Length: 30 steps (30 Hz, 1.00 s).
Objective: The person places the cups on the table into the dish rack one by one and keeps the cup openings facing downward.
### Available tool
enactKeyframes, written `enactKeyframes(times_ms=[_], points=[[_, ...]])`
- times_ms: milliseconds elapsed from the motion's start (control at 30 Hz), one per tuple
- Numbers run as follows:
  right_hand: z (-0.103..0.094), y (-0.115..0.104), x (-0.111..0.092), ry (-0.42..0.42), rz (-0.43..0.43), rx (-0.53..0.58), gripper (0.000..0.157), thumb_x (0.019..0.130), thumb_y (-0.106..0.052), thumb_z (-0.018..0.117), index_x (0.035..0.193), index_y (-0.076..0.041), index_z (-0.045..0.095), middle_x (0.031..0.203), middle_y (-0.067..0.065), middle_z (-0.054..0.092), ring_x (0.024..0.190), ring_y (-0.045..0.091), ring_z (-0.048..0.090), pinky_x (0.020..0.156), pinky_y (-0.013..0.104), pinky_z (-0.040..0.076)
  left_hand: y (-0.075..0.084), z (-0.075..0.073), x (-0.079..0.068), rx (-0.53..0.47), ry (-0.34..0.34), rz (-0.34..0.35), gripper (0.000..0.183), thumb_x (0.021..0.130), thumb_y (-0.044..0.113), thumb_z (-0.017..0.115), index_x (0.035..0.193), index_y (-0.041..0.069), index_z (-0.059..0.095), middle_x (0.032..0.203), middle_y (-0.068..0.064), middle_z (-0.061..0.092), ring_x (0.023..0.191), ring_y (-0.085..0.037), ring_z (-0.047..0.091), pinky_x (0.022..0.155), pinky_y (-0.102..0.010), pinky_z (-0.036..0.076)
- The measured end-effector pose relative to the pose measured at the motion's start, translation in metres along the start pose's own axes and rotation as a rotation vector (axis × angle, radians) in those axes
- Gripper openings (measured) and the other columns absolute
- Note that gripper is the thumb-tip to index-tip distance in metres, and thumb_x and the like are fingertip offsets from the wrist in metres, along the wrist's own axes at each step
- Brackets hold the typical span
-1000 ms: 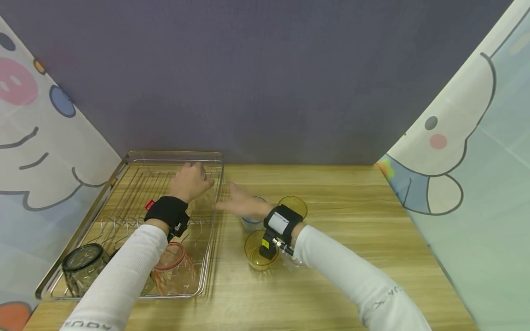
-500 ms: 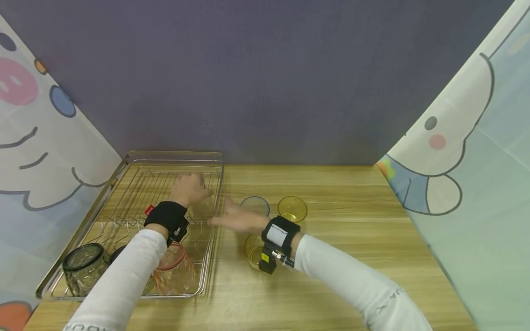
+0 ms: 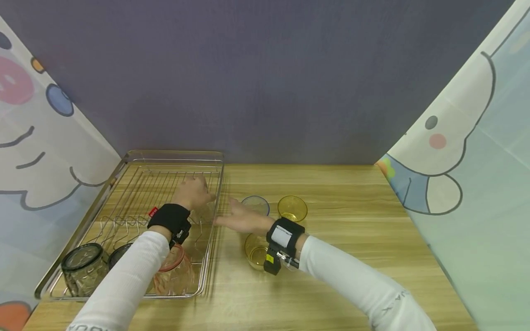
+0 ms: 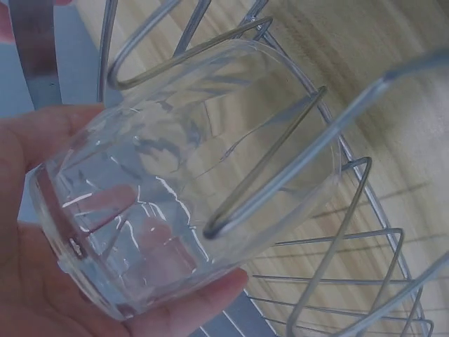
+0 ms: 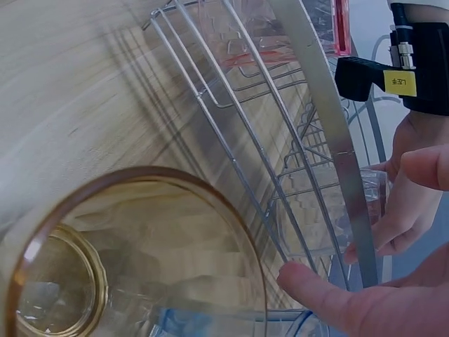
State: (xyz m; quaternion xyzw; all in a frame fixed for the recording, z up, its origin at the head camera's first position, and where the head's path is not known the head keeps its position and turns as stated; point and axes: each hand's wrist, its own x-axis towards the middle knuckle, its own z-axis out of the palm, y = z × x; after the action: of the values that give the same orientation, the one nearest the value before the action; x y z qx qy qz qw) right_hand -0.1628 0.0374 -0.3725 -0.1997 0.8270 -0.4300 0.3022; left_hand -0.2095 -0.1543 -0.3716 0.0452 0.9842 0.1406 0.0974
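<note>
My left hand (image 3: 193, 194) grips a clear glass (image 4: 161, 182) round its base end, inside the wire dish rack (image 3: 217, 184). In the left wrist view the glass lies tilted, its mouth end among the rack's wire prongs (image 4: 280, 158). My right hand (image 3: 244, 219) is held out beside the rack's right side, thumb and fingers spread, holding nothing. Its fingers (image 5: 316, 291) are close to the rack's side wires; I cannot tell whether they touch. Behind that hand stands a blue-rimmed glass (image 3: 256, 203), partly hidden. Below it is an amber glass (image 3: 256, 257).
Another amber glass (image 3: 292, 208) stands to the right on the wooden table (image 3: 352, 230). At the rack's front, a dark glass (image 3: 84, 266) and a pink glass (image 3: 174, 273) rest upside down. A further dark glass (image 3: 118, 255) is partly behind my left sleeve. A grey panel (image 3: 265, 82) rises behind.
My left hand has come toward me and lower with the clear glass. The right hand has also shifted toward me, uncovering the blue-rimmed glass and covering part of the nearer amber one.
</note>
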Motion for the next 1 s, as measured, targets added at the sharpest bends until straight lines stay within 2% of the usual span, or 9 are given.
enactKeyframes(times_ms=[67,267,433,533,667,733,800,900,1000], points=[[0.0,0.0,-0.001,-0.004,-0.024,0.0,0.087,0.094,-0.041,0.058,0.16,-0.014,0.008,0.167,0.011,0.011,0.153,0.03,0.017,0.123,0.053,0.021,0.001,0.001,-0.001,-0.007,0.0,0.006,0.039,0.095,0.034,0.062,0.108,-0.002,0.06,0.119,-0.032,0.055,0.112,-0.054,0.054,0.091,-0.061,0.049],[0.001,-0.001,-0.003,0.017,0.013,-0.04,0.088,0.095,-0.044,0.056,0.159,-0.008,0.008,0.166,0.013,0.013,0.153,0.031,0.019,0.124,0.05,0.022,0.003,0.002,-0.002,0.012,-0.048,0.019,0.042,0.099,0.033,0.056,0.117,-0.004,0.055,0.132,-0.039,0.044,0.125,-0.06,0.041,0.1,-0.067,0.042],[0.003,-0.001,-0.003,0.042,0.028,-0.054,0.089,0.094,-0.046,0.056,0.159,-0.006,0.01,0.165,0.014,0.016,0.152,0.032,0.023,0.123,0.051,0.024,0.003,0.003,-0.002,0.04,-0.08,0.011,0.055,0.101,0.032,0.053,0.136,-0.01,0.044,0.145,-0.042,0.033,0.132,-0.063,0.033,0.105,-0.07,0.037],[0.003,0.001,-0.003,0.036,0.033,-0.018,0.089,0.094,-0.045,0.057,0.159,-0.007,0.01,0.164,0.016,0.019,0.139,0.035,0.046,0.12,0.051,0.03,0.004,0.005,-0.001,0.069,-0.085,-0.001,0.065,0.101,0.033,0.052,0.144,-0.013,0.034,0.15,-0.043,0.026,0.136,-0.063,0.028,0.111,-0.069,0.03],[0.0,0.004,-0.003,0.016,0.04,0.06,0.089,0.095,-0.042,0.059,0.159,-0.008,0.007,0.163,0.02,0.021,0.099,0.036,0.071,0.113,0.051,0.041,0.005,0.004,0.002,0.072,-0.087,-0.001,0.072,0.103,0.037,0.045,0.146,-0.018,0.027,0.149,-0.044,0.026,0.137,-0.061,0.028,0.115,-0.066,0.028],[-0.003,0.004,-0.003,0.015,0.04,0.083,0.088,0.096,-0.041,0.059,0.16,-0.01,0.007,0.162,0.021,0.022,0.09,0.033,0.072,0.11,0.051,0.044,0.004,0.002,0.003,-0.011,-0.094,-0.008,0.072,0.104,0.038,0.04,0.145,-0.019,0.025,0.149,-0.045,0.026,0.137,-0.062,0.027,0.114,-0.066,0.028],[-0.006,0.004,-0.003,0.022,0.037,0.086,0.086,0.097,-0.04,0.058,0.16,-0.011,0.008,0.161,0.02,0.025,0.087,0.032,0.072,0.107,0.052,0.046,0.002,-0.001,0.004,-0.15,-0.116,-0.022,0.072,0.106,0.039,0.035,0.147,-0.018,0.022,0.151,-0.042,0.023,0.139,-0.06,0.024,0.114,-0.066,0.028],[-0.012,0.004,-0.003,0.028,0.031,0.11,0.081,0.097,-0.038,0.056,0.159,-0.011,0.011,0.161,0.019,0.027,0.092,0.033,0.072,0.102,0.049,0.05,0.0,-0.005,0.003,-0.394,-0.148,-0.054,0.072,0.107,0.039,0.028,0.152,-0.015,0.01,0.157,-0.037,0.014,0.144,-0.057,0.016,0.116,-0.065,0.025],[-0.018,0.003,-0.004,0.042,0.029,0.138,0.079,0.097,-0.035,0.056,0.159,-0.011,0.013,0.161,0.017,0.027,0.096,0.034,0.072,0.096,0.044,0.055,-0.003,-0.009,0.002,-0.593,-0.178,-0.072,0.072,0.108,0.04,0.023,0.154,-0.01,0.0,0.161,-0.033,0.001,0.149,-0.053,0.005,0.12,-0.065,0.017]])
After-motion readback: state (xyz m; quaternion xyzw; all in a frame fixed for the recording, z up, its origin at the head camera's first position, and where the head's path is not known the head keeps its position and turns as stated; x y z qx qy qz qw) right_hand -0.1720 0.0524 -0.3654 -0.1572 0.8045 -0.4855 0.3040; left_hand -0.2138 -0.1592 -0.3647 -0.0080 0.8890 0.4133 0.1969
